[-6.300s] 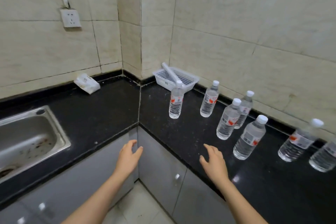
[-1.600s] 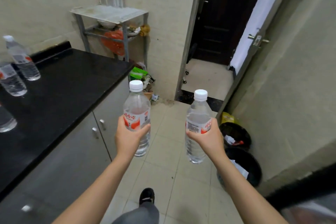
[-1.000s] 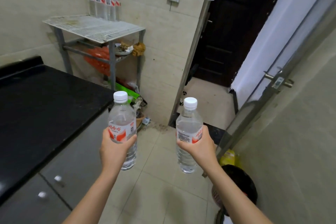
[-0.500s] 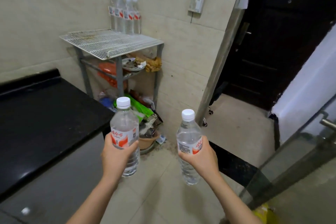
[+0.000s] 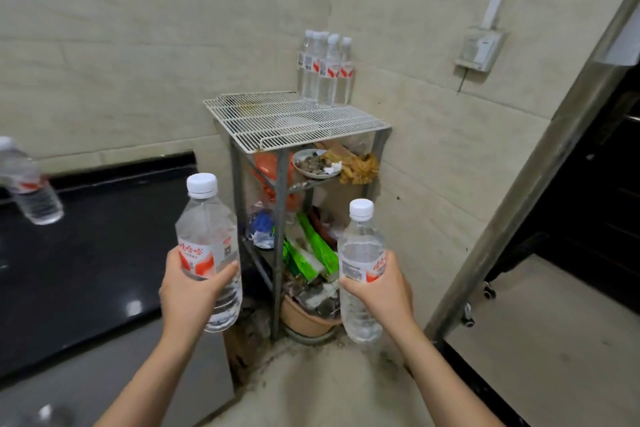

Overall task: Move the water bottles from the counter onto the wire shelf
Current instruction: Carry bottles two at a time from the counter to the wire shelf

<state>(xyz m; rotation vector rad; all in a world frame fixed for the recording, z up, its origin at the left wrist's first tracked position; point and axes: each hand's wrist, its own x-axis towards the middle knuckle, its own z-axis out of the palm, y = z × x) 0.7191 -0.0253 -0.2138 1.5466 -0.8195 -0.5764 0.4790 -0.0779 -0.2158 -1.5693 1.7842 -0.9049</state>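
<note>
— While each hand carries a bottle, which way does the wire shelf [image 5: 294,121] lie from them?

— Ahead and above. Its top grid sits higher in the view than both white caps, tucked into the wall corner just past the end of the black counter [image 5: 86,253]. Its width spans roughly the gap between the two hands.

— So which hand is nearer?

— Neither plainly, and the wide lens makes depth hard to judge. The left hand [image 5: 188,295] is below the grid's left corner and the right hand [image 5: 384,291] is below its right edge.

— And the grips?

— The left hand's fingers and thumb wrap the left bottle [image 5: 207,246] at its red-and-white label. The right hand wraps the right bottle [image 5: 362,253] at its label in the same way. Both bottles are upright, long axis vertical, caps on top, and well apart from each other.

— How do they look?

— Clear ribbed plastic, seemingly full of water, caps on.

— Is there room up there?

— A cluster of like bottles [image 5: 325,69] stands at the back right corner against the wall. The front and left of the grid are bare wire. I judge that both bottles must rise above the raised front lip and then come down level across the wires, or they may tip.

— Anything left on the counter?

— At least one blurred bottle [image 5: 29,184] stands there, at the far left of the view.
</note>
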